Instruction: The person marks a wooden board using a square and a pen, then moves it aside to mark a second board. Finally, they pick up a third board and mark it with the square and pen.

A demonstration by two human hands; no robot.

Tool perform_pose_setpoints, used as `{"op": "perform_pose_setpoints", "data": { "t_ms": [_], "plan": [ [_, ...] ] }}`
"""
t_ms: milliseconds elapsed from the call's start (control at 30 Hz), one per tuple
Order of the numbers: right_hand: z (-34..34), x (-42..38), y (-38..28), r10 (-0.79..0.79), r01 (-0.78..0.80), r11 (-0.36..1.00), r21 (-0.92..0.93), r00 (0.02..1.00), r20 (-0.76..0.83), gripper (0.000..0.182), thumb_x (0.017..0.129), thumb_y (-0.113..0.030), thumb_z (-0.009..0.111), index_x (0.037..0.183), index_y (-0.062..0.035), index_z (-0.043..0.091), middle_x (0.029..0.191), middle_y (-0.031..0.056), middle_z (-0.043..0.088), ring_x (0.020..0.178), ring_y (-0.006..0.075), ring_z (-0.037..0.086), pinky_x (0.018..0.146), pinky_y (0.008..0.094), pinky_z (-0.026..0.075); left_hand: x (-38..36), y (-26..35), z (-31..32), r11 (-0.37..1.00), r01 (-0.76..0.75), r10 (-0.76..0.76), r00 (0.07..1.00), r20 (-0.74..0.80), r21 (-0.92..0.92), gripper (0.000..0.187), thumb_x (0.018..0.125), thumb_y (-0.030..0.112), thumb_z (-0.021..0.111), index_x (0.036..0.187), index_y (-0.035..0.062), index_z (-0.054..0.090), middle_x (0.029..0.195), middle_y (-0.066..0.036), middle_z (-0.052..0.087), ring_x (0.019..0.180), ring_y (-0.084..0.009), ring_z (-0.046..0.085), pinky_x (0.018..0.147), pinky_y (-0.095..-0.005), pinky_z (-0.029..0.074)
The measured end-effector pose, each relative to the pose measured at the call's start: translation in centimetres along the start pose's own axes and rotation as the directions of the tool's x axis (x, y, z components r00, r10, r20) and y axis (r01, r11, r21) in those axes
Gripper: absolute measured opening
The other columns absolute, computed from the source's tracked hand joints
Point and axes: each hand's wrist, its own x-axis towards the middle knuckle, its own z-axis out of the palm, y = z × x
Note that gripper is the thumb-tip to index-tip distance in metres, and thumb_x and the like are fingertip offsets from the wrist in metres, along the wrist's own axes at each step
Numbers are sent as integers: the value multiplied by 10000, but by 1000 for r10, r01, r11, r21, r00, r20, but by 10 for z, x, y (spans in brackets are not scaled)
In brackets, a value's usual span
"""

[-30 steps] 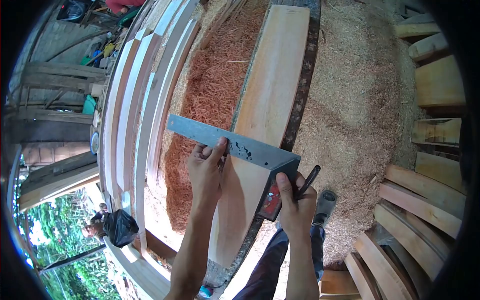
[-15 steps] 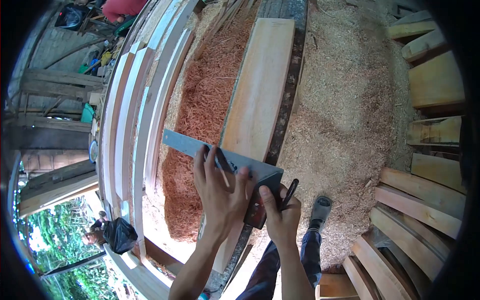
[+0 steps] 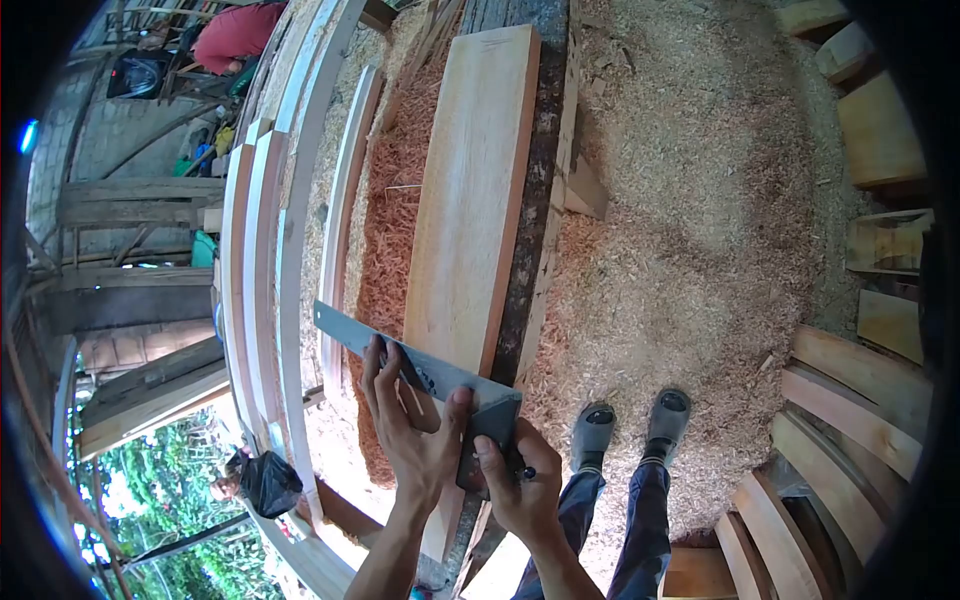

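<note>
A try square lies across a pale wooden board (image 3: 470,200), its metal blade (image 3: 343,327) reaching past the board's left edge. My left hand (image 3: 420,450) grips the blade, with the thumb on the near part and the fingers bent over the far edge. My right hand (image 3: 525,490) is closed around the square's dark stock (image 3: 478,455), thumb on top, against the board's right side. A black pen (image 3: 528,473) is also tucked in my right hand, seen nearly end-on. The pen's tip is hidden.
Beneath the board runs a rough dark beam (image 3: 535,190). Reddish shavings (image 3: 395,220) lie to its left, sawdust (image 3: 690,230) to its right. Long planks (image 3: 262,260) stand at the left, cut wood pieces (image 3: 850,375) at the right. A person in red (image 3: 235,38) is far off.
The camera view has shifted, and both my feet now show instead of one. Both hands still hold the try square. The pen has turned from slanting upward to nearly end-on.
</note>
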Motion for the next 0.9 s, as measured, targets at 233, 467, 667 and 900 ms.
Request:
{"op": "perform_pose_setpoints", "data": {
  "t_ms": [233, 467, 667, 900],
  "plan": [
    [-1, -1, -2, 41, -40, 998, -42, 999, 33, 137, 928, -149, 609, 938, -14, 589, 709, -7, 548, 593, 28, 482, 525, 198, 378, 2, 2, 1, 999, -23, 23, 1000, -6, -32, 747, 816, 429, 673, 1374, 3, 415, 1467, -211, 331, 1386, -347, 292, 1138, -473, 214],
    [1, -3, 1, 30, -27, 992, -125, 999, 23, 152, 931, -154, 606, 947, -4, 585, 711, 3, 551, 591, 34, 479, 528, 201, 376, 2, -2, 1, 998, -55, 54, 998, -31, -14, 781, 762, 391, 763, 1354, 8, 427, 1459, -226, 346, 1365, -376, 331, 1108, -469, 284],
    [5, -1, 3, 1, -3, 998, -56, 999, -36, 264, 908, -187, 649, 774, -18, 498, 621, 78, 430, 503, 157, 444, 467, 300, 356, 2, 1, 0, 999, -27, 27, 1000, -13, -38, 781, 772, 385, 755, 1372, 22, 414, 1473, -218, 326, 1362, -378, 336, 1099, -465, 306],
    [6, 1, -1, -28, 25, 999, -46, 998, -62, 246, 910, -193, 646, 797, -15, 519, 630, 72, 451, 513, 149, 458, 470, 289, 360, 2, 4, -1, 1000, -2, 2, 1000, 2, -10, 792, 772, 401, 754, 1383, 35, 407, 1480, -205, 323, 1381, -367, 315, 1099, -466, 311]
  ]
}}
